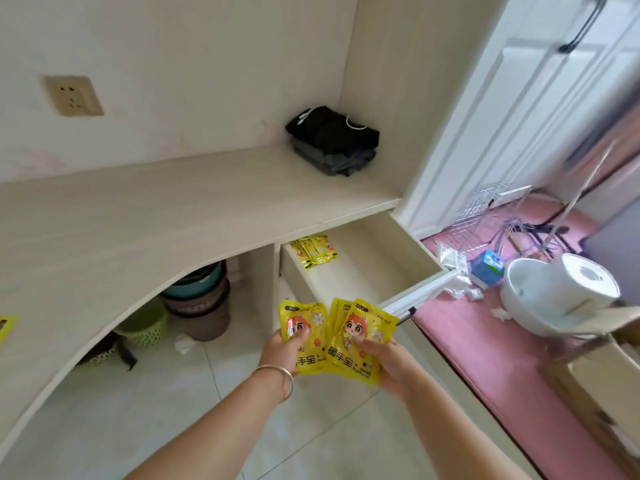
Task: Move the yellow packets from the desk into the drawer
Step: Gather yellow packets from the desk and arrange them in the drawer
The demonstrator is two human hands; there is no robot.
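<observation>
Some yellow hand-warmer packets (313,250) already lie at the back of the open drawer (367,268). The left hand (285,349) pinches one bunch (300,327) and the right hand (388,363) another (360,341), fingers curled round them, in the air short of the drawer. At least one more packet (7,325) remains on the table (138,216), so I judge the job roughly midway.
</observation>
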